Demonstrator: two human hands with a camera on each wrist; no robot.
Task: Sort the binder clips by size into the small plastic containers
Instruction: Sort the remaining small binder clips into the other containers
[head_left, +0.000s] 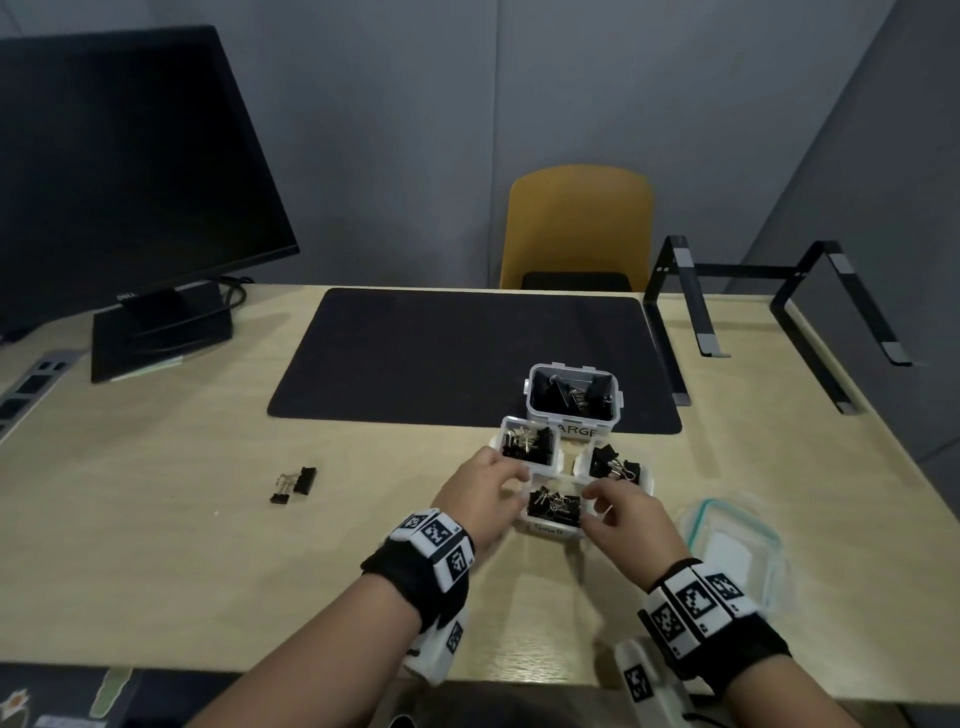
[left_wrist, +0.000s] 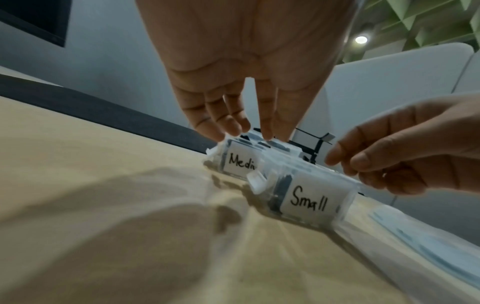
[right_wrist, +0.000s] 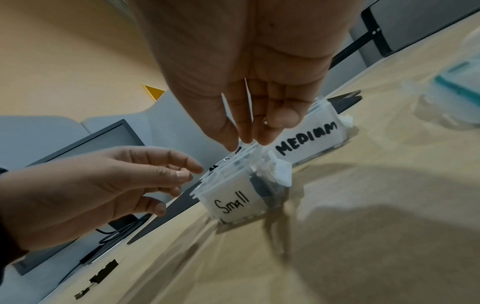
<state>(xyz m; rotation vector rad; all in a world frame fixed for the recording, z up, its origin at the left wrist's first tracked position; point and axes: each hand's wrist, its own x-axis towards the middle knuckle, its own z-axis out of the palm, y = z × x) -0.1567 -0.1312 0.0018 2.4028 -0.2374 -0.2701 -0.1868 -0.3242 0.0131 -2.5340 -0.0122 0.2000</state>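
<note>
Four clear plastic containers hold black binder clips: "Large" (head_left: 574, 397) at the back, two marked medium (head_left: 527, 444) (head_left: 615, 462), and "Small" (head_left: 553, 506) nearest me. My left hand (head_left: 488, 483) is at the small container's left side, and its straight fingers (left_wrist: 267, 123) touch the rim of the left medium container (left_wrist: 240, 164). My right hand (head_left: 618, 509) is at the right side of the small container (right_wrist: 231, 201), fingertips (right_wrist: 246, 139) on its rim. I see no clip in either hand. Two loose binder clips (head_left: 293, 486) lie on the desk to the left.
A black desk mat (head_left: 467, 353) lies behind the containers. A clear lid with a teal seal (head_left: 727, 545) sits to the right. A monitor (head_left: 130, 182) stands at the back left, a black laptop stand (head_left: 769, 312) at the back right, and a yellow chair (head_left: 576, 228) beyond the desk.
</note>
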